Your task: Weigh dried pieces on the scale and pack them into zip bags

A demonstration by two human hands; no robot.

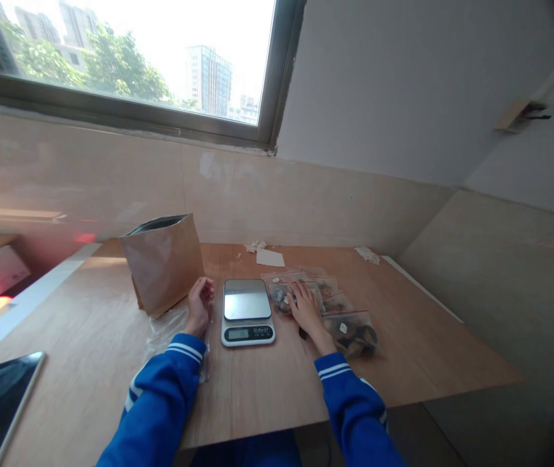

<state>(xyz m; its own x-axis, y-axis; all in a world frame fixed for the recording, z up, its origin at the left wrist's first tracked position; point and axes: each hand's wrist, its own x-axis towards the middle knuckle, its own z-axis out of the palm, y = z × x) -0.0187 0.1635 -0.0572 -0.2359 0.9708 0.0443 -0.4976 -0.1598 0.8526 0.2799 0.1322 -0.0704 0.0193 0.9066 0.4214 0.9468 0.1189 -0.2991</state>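
Far left, a tablet (0, 408), cut by the edge; next, an upright, open-topped paper bag (165, 259). Left hand (200, 305) just beside, fingers curled narrow — any hold impossible to tell; clear plastic (167, 324) near the wrist. At centre, a kitchen scale (246, 301), display unreadable. Right hand (306, 311), fingers spread, on a filled plastic bag (279, 293); farther right, a bag of dark pieces (359, 336). Contents bagged — handling apparently early, most seemingly left. Below, a wooden table (427, 337); behind, a window (126, 104) and pale wall (316, 194).
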